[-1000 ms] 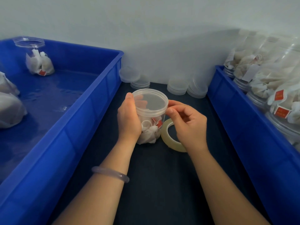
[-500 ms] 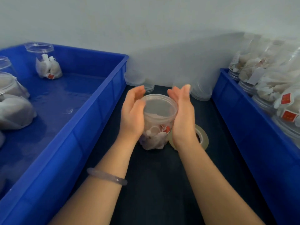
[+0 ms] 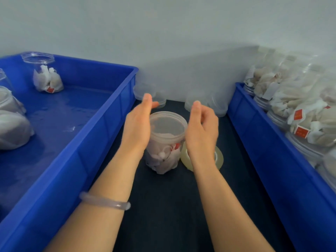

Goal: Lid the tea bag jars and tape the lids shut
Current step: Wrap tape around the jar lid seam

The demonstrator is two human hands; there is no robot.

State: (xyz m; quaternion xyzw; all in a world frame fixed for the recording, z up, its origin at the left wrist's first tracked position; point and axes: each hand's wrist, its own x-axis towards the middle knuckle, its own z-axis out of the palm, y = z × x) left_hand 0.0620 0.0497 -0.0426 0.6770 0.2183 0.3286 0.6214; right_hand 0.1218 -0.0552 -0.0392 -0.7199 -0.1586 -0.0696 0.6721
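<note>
- Both hands have drawn back from the lidded tea bag jar (image 3: 164,142) since half a second ago, when their palms pressed its sides; the left hand (image 3: 138,127) now stands flat and open beside the jar's left edge, and whether it touches is unclear.
- The right hand (image 3: 201,131) hovers just right of the jar, fingers loosely curled, holding nothing.
- The jar stands upright on the dark table (image 3: 163,206) between two blue bins, its clear lid (image 3: 168,123) on top.
- A roll of clear tape (image 3: 201,158) lies just right of the jar, partly hidden by the right wrist.
- Spare lids (image 3: 218,107) are stacked by the wall.
- The left bin (image 3: 101,128) holds an open jar (image 3: 45,73); the right bin (image 3: 269,151) is piled with filled jars.
</note>
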